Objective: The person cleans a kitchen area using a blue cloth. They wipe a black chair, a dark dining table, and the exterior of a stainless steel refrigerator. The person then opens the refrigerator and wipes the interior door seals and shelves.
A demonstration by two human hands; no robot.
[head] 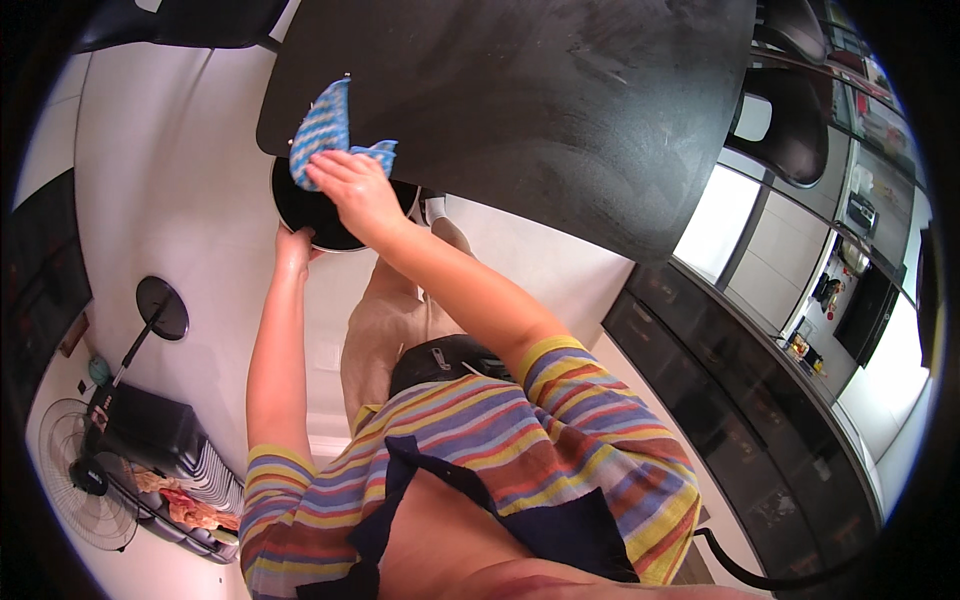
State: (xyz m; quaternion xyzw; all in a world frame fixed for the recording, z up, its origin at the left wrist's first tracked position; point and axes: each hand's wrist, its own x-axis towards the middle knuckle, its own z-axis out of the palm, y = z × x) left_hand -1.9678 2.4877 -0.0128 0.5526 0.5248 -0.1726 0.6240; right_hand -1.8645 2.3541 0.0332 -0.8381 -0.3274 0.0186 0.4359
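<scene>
A round black container with a pale rim point(330, 225), perhaps a bin or pan, is held below the corner of a dark tabletop point(510, 112). My left hand point(295, 250) grips its near left rim. My right hand point(358, 191) has a blue-and-white striped cloth point(326, 124) under its fingers, at the table's edge above the container. Part of the cloth lies over the tabletop and part hangs over the opening. Small pale crumbs show beside the cloth. Faint smears mark the tabletop. The container's inside is too dark to make out.
Black chairs point(784, 127) stand at the table's right side, and another chair point(180, 22) is at the upper left. A dark glossy cabinet point(720, 420) runs along the right. A pedestal fan point(90, 472) and a black sofa-like seat point(150, 427) are at the lower left.
</scene>
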